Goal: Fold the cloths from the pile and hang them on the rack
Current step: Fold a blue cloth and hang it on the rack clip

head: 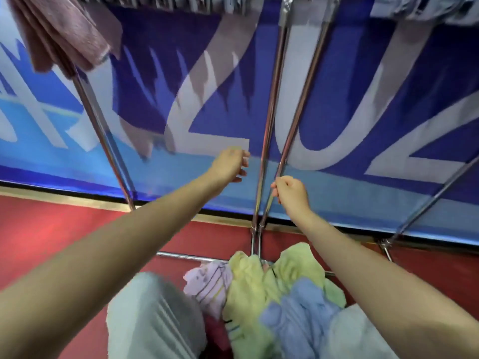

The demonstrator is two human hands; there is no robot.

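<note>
Head-camera view looking down and forward along two bare forearms stretched out toward a chrome clothes rack whose shiny poles rise in front of a large blue banner printed with big white characters. The left hand floats in the air just left of the two central poles, its fingers loosely curled and holding nothing, touching neither pole nor cloth. The right hand sits just beside the right-hand central pole with its fingers curled into a fist; the thumb side meets the pole, but motion blur hides whether it truly grips the metal or only rests against it. At the top left corner a folded pink cloth hangs over the rack, draped above a slanted side pole. Low in the middle of the view, between the person's knees in pale trousers, lies the pile of cloths still unfolded: a lilac striped one on the left, yellow-green ones in the centre, a light blue one in front on the right, and a dark red edge peeking out underneath. The pile rests against the rack's low horizontal bar, on a red floor that runs back to the banner's lower edge
</note>
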